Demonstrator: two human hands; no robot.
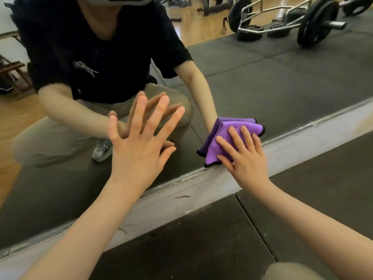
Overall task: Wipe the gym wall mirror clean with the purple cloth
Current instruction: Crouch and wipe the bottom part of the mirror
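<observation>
1. Mirror (262, 81): a large gym wall mirror fills the upper part of the view, running down to floor level. It reflects a crouching person in a dark shirt and tan trousers, dark floor mats, and a loaded barbell (314, 25) lying on the mats behind.
2. Floor mat (201, 239): dark rubber matting covers the floor in front of the mirror, where the person crouches low to reach the bottom strip of glass.
3. Ledge (302, 138): a scuffed pale ledge runs diagonally along the mirror's lower edge, between the glass and the mat.
4. Left hand (139, 150): held up flat against the glass or just at it, fingers straight and spread wide, holding nothing. It probably serves as a brace for balance in the crouch; whether the palm truly touches the glass is hard to tell.
5. Right hand (246, 156): lies over the cloth with fingers (234, 136) straight and slightly spread, pressing it against the glass, which suits wiping with even pressure.
6. Purple cloth (226, 130): a small folded cloth with dark edging, pinned to the lowest part of the mirror, its bottom corner touching the ledge. Its reflection meets it at the glass. Wiping appears underway at the bottom edge.
</observation>
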